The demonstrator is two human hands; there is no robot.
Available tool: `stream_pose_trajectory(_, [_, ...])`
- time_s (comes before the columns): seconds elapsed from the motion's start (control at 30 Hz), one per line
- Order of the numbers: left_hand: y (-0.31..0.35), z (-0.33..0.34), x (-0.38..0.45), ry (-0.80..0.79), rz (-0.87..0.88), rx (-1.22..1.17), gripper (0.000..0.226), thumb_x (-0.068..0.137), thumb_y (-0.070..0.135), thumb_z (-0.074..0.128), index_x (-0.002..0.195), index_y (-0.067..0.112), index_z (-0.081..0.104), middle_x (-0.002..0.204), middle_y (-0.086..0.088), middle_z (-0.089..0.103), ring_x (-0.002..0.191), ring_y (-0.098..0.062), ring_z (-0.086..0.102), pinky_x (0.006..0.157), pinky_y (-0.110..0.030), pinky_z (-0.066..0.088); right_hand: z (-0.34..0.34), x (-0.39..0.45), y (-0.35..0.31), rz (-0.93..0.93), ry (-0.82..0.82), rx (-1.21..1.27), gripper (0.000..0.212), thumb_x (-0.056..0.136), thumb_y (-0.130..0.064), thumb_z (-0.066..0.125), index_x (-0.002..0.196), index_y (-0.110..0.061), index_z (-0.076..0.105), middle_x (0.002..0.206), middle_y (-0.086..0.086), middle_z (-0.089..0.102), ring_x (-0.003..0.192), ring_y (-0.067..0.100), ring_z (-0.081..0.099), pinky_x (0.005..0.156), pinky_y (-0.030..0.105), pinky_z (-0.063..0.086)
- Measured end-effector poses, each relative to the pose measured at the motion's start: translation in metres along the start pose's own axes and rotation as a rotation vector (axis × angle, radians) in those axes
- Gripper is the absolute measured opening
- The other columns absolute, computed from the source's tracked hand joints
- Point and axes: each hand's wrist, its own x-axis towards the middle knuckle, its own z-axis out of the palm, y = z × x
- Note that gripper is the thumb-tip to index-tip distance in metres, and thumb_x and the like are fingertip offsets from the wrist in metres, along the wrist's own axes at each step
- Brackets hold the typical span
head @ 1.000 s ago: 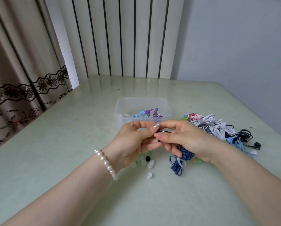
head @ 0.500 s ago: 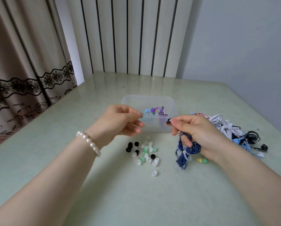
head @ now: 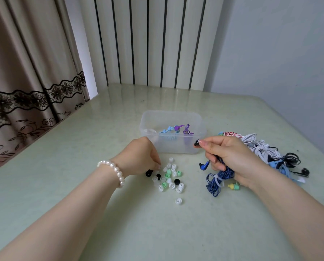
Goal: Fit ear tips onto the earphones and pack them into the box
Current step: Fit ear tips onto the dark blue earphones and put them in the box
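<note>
My right hand [head: 230, 157] pinches one earbud of the dark blue earphones [head: 196, 143] between thumb and forefinger, just in front of the clear plastic box [head: 198, 147]. The second blue earbud [head: 204, 165] hangs below that hand, and the tied blue cable bundle [head: 216, 180] lies on the table under it. My left hand [head: 138, 157] is down at the left edge of the loose ear tips [head: 169, 178], which are white, green and black. Its curled fingertips touch the pile beside a black ear tip [head: 148, 173]. The fingers hide whether they pinch a tip.
Blue and purple earphones [head: 176, 129] lie inside the box. A heap of white, black, light blue and red-striped earphones [head: 260, 147] sits at the right. A yellow-green earbud [head: 234, 186] lies by my right wrist. One white tip [head: 178, 201] lies apart. Curtain at left, wall behind.
My hands have separated. The left hand dropped from in front of the box onto the ear tip pile. The right hand stayed up, holding the blue earbud.
</note>
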Motion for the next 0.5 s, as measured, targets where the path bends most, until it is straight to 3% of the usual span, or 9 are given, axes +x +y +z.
stream_pose_trajectory(0.17, [-0.001, 0.0, 0.0, -0.005, 0.043, 0.069, 0.006, 0.08, 0.015, 0.067, 0.08, 0.019, 0.071, 0.067, 0.013, 0.057, 0.062, 0.001, 0.049, 0.047, -0.004, 0.033, 0.0, -0.001, 0.001, -0.016, 0.001, -0.039, 0.016, 0.087, -0.018, 0.057, 0.086, -0.007, 0.068, 0.051, 0.004, 0.046, 0.031, 0.009, 0.029, 0.044, 0.024, 0.025])
stream_pose_trajectory(0.27, [0.001, -0.003, 0.0, 0.074, 0.02, -0.053, 0.009, 0.081, 0.015, 0.067, 0.072, 0.019, 0.066, 0.072, 0.009, 0.062, 0.066, -0.001, 0.055, 0.057, -0.01, 0.041, 0.001, -0.002, 0.0, -0.015, -0.002, -0.048, 0.016, 0.087, -0.018, 0.057, 0.081, -0.009, 0.069, 0.056, 0.004, 0.054, 0.031, 0.009, 0.029, 0.045, 0.022, 0.027])
stream_pose_trajectory(0.37, [0.012, -0.006, -0.003, 0.151, -0.022, -0.579, 0.017, 0.081, 0.006, 0.067, 0.066, 0.013, 0.062, 0.073, -0.004, 0.07, 0.056, -0.004, 0.062, 0.054, -0.015, 0.047, 0.002, -0.004, -0.002, -0.026, -0.001, -0.063, 0.015, 0.086, -0.018, 0.059, 0.076, -0.011, 0.069, 0.06, 0.002, 0.063, 0.031, 0.009, 0.029, 0.048, 0.021, 0.031])
stream_pose_trajectory(0.5, [0.034, 0.001, -0.014, -0.041, -0.096, -1.238, 0.011, 0.08, -0.003, 0.062, 0.072, 0.005, 0.065, 0.069, -0.007, 0.07, 0.056, -0.01, 0.065, 0.054, -0.017, 0.053, 0.006, -0.009, -0.005, -0.08, -0.038, -0.059, 0.019, 0.087, -0.015, 0.055, 0.072, -0.008, 0.064, 0.042, -0.008, 0.056, 0.029, 0.007, 0.027, 0.042, 0.017, 0.031])
